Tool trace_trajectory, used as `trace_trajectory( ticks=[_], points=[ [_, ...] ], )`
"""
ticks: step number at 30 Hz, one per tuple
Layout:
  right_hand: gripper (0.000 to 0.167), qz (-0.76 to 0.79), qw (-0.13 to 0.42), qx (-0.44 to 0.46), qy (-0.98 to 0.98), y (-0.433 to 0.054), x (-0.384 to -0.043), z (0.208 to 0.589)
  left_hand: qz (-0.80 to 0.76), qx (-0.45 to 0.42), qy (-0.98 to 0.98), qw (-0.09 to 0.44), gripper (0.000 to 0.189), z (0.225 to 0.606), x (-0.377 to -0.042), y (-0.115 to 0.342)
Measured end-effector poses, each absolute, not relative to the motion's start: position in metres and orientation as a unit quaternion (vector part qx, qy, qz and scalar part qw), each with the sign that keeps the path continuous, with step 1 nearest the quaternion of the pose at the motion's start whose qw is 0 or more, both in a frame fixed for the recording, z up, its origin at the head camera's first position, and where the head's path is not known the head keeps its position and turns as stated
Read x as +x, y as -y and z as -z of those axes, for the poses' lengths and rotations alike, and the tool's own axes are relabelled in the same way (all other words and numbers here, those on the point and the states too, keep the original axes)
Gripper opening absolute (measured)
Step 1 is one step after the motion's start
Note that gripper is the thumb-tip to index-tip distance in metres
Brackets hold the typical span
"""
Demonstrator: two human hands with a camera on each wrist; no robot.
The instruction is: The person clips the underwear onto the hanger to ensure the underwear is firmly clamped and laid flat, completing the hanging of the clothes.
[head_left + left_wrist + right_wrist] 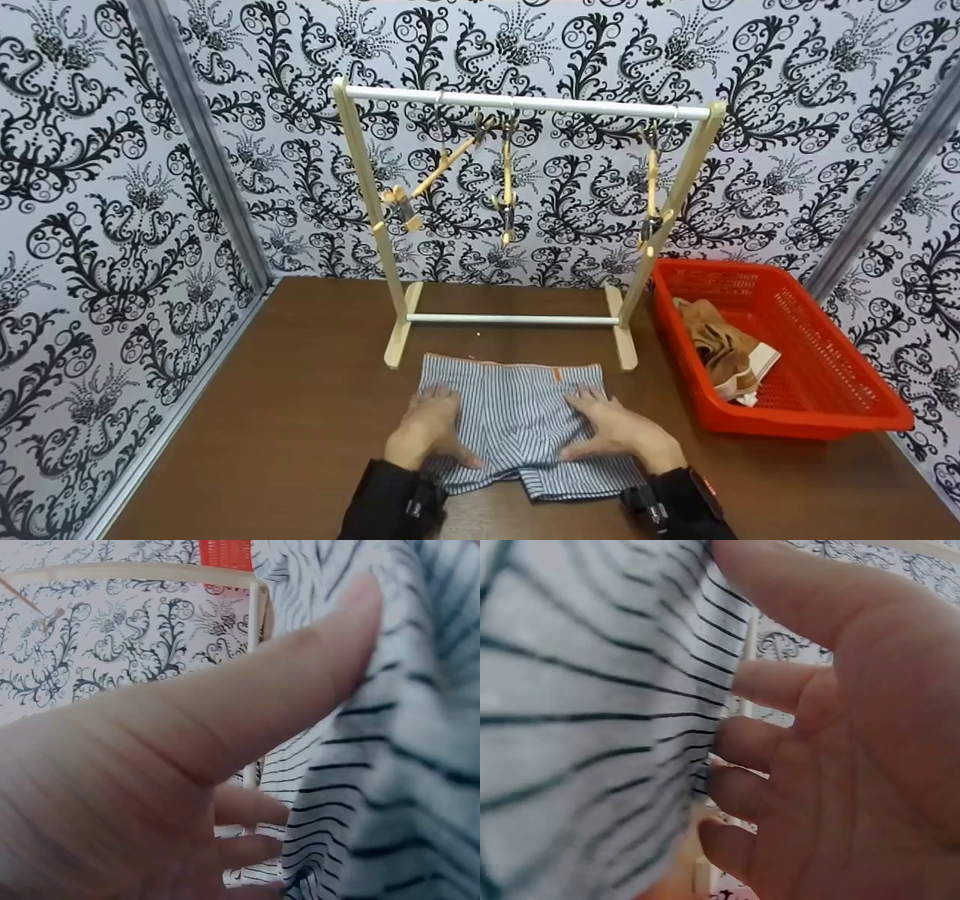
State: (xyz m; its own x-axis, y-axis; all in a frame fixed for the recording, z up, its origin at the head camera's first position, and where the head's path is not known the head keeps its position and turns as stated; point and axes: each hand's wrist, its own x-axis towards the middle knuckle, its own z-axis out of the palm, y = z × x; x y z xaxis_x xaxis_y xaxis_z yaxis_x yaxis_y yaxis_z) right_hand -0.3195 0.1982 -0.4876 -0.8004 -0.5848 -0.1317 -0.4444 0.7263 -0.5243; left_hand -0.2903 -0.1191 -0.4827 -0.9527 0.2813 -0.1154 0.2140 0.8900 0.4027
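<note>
Brown surface (300, 405) lies before a patterned wall (300, 187). On it, the left hand (429, 429) touches with spread fingers the nine o'clock side of the striped shorts (510, 409), which lie at six o'clock from the wooden rack (525, 103). The right hand (621, 429), also with spread fingers, touches their three o'clock side; if both push unevenly, I judge that the shorts could wrinkle or skew toward the red basket (787, 426) at two o'clock.
</note>
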Motion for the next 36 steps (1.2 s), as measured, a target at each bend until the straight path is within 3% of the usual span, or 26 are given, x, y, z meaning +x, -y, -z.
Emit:
trace_trajectory(
  ticks=[3,9,14,19,23,36],
  points=[
    [0.100,0.240,0.135,-0.266,-0.924,-0.200,-0.321,0.489,-0.227,0.159,-0.957,0.089,0.105,0.481,-0.290,0.116],
    [0.085,0.231,0.088,-0.296,-0.923,-0.198,-0.320,0.479,-0.217,0.156,-0.958,0.106,0.096,0.485,-0.288,0.113],
    [0.082,0.228,0.141,-0.295,-0.917,-0.191,-0.315,0.477,-0.196,0.147,-0.964,0.101,0.099,0.484,-0.286,0.111],
    [0.095,0.219,0.184,-0.252,-0.925,-0.186,-0.311,0.480,-0.196,0.102,-0.965,0.138,0.107,0.477,-0.280,0.104],
    [0.103,0.212,0.190,-0.250,-0.926,-0.187,-0.310,0.480,-0.193,0.076,-0.965,0.162,0.111,0.473,-0.278,0.099],
    [0.101,0.220,0.188,-0.257,-0.922,-0.193,-0.315,0.480,-0.177,0.100,-0.970,0.133,0.108,0.481,-0.282,0.098]
  ],
)
